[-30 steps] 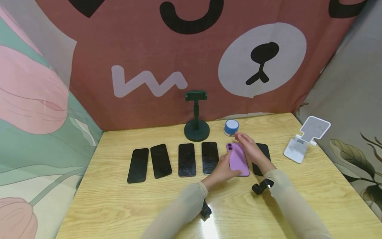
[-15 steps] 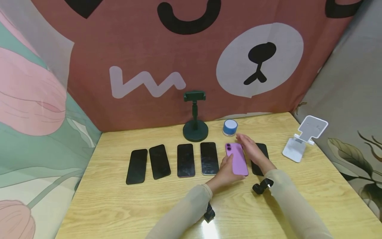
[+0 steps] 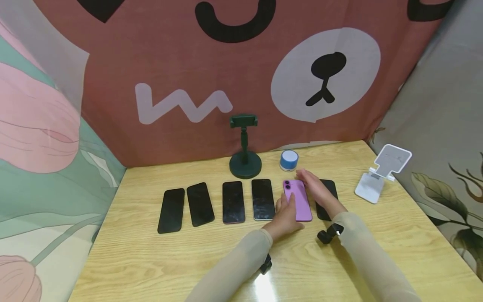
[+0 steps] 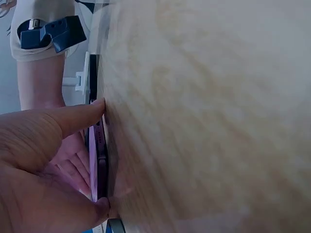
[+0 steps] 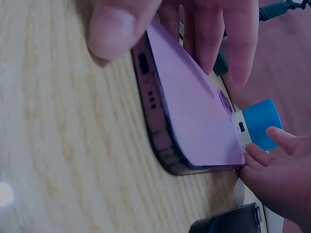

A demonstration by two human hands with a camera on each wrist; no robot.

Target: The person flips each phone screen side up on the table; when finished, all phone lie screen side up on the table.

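Observation:
A purple phone [image 3: 302, 205] lies flat, back up with its camera lenses at the far end, on the wooden table. My left hand [image 3: 284, 220] is at its near left corner. The thumb [image 5: 112, 36] is by the bottom edge in the right wrist view, and the fingers reach along the left side. My right hand [image 3: 318, 191] lies along the phone's right side, fingers fairly straight; in the right wrist view its fingertips touch or nearly touch the edge. A black phone [image 3: 328, 199], partly hidden by that hand, lies to the right.
Several dark phones, including a leftmost one [image 3: 171, 211] and a nearer one [image 3: 263, 200], lie in a row to the left. Behind stand a dark green phone stand [image 3: 245, 163] and a blue-and-white cylinder [image 3: 289, 160]. A white folding stand [image 3: 371, 187] is at right.
My left hand has shifted slightly right and toward me, its thumb now below the purple phone's bottom edge. The right hand stays by the right side. The head view has drifted slightly.

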